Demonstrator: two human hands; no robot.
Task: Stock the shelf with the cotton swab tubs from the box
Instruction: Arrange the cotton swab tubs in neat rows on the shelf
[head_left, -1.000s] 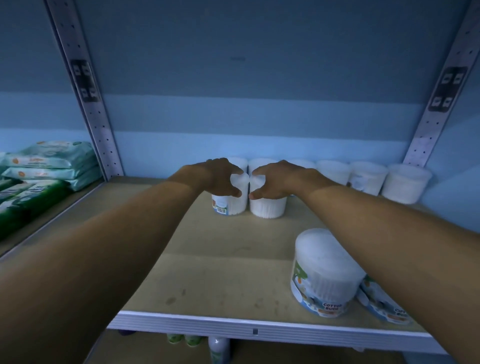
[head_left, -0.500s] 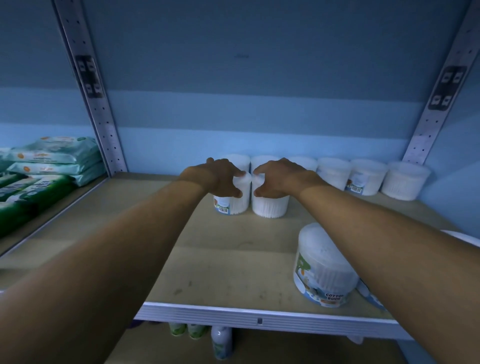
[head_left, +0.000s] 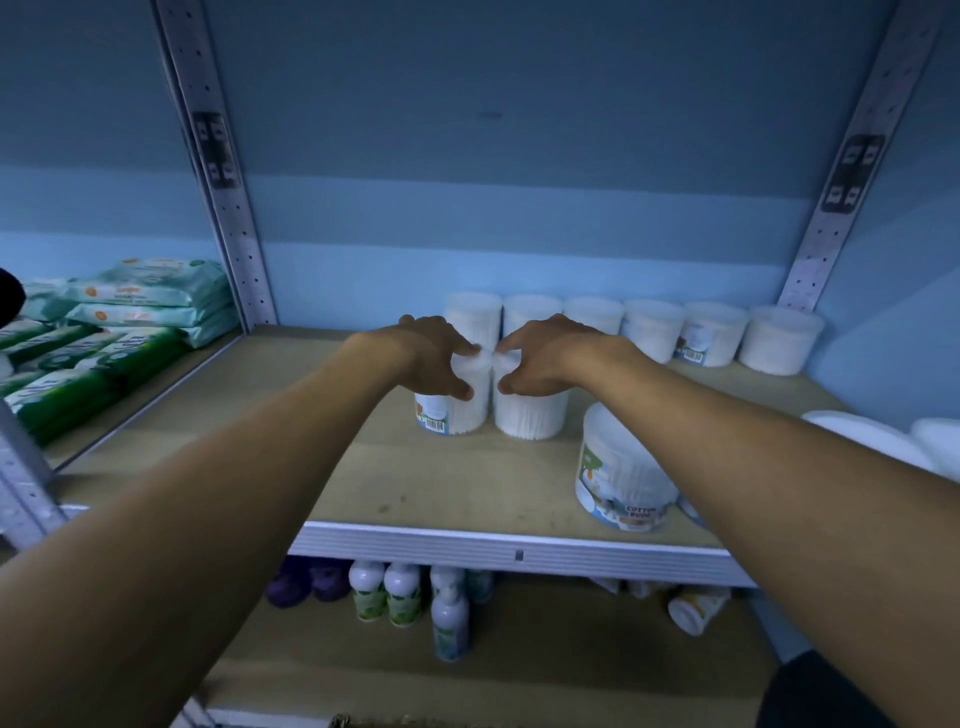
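Two clear cotton swab tubs stand side by side on the wooden shelf (head_left: 426, 483). My left hand (head_left: 431, 358) grips the top of the left tub (head_left: 457, 413), which shows a barcode label. My right hand (head_left: 545, 356) grips the top of the right tub (head_left: 530, 415). Behind them a row of several tubs (head_left: 652, 330) lines the blue back wall. Another labelled tub (head_left: 621, 473) stands near the front edge under my right forearm. The box is not in sight.
Wipe packs (head_left: 145, 301) are stacked in the bay to the left, past a perforated metal upright (head_left: 228, 228). White lids (head_left: 862, 431) show at the far right. Bottles (head_left: 400, 592) stand on the shelf below.
My view has pulled back and down, so the lower shelf now shows. Both hands stay on the same two tubs, which seem to sit where they were.
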